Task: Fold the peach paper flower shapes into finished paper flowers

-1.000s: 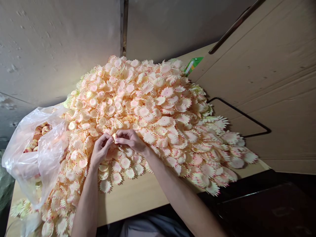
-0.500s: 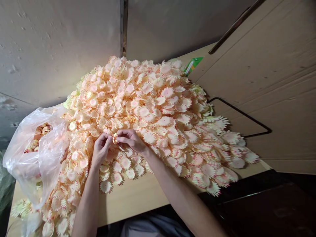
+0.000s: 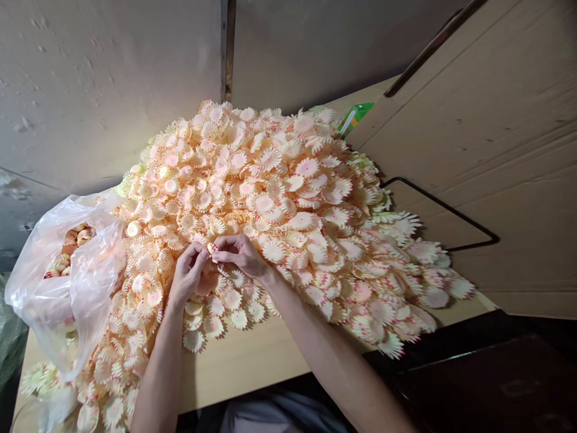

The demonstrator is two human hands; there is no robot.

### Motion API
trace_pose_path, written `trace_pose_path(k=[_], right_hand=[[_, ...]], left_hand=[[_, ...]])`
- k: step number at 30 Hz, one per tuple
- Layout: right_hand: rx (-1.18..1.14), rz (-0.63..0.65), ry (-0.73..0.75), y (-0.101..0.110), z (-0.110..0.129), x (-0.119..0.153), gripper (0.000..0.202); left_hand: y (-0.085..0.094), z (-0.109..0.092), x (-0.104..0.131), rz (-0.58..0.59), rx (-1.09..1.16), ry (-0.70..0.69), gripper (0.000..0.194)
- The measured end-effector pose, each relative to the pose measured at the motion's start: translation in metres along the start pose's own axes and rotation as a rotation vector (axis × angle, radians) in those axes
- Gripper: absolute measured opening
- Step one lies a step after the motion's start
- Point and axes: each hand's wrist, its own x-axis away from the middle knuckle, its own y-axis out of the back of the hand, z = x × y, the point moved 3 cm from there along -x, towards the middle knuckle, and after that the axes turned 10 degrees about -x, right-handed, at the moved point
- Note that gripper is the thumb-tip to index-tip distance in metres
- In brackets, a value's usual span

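Note:
Between my two hands is a small cream artificial flower piece (image 3: 211, 248) with reddish edges, mostly covered by the fingers. My left hand (image 3: 189, 269) pinches it from the left. My right hand (image 3: 240, 255) grips its other side with thumb and fingers. Both hands are just above a large heap of artificial flower pieces (image 3: 270, 159), scalloped discs in cream and pale pink with red tips. A clear plastic bag (image 3: 40, 240) lies left of my hands, and through its opening show several cream-and-red curled pieces (image 3: 84, 235).
The heap covers most of the wooden table (image 3: 234, 364) and runs down its left side. A cardboard sheet (image 3: 505, 156) leans at the right, with a black wire loop (image 3: 451, 210) by it. A green packet (image 3: 356, 117) lies behind the heap. A metal wall (image 3: 112, 78) stands at the back.
My left hand has shifted slightly right and its fingers have closed in on the flower piece. Less of the piece shows now. The heap and bag look the same.

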Motion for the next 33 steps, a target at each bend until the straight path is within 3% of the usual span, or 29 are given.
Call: trace_pose_path(k=[12,24,33], right_hand=[[-0.163,-0.011,-0.064,0.002,-0.002,0.003,0.015],[-0.216,0.02,-0.112,0.003,-0.006,0.005,0.013],[-0.372,-0.096,-0.169,0.004,-0.005,0.006,0.016]], left_hand=[[-0.005,0.002,0.002,0.04,0.044,0.011,0.037],[0.0,0.014,0.005,0.194,0.158,0.099,0.034],[0.0,0.021,0.008,0.095,0.224,0.2,0.044]])
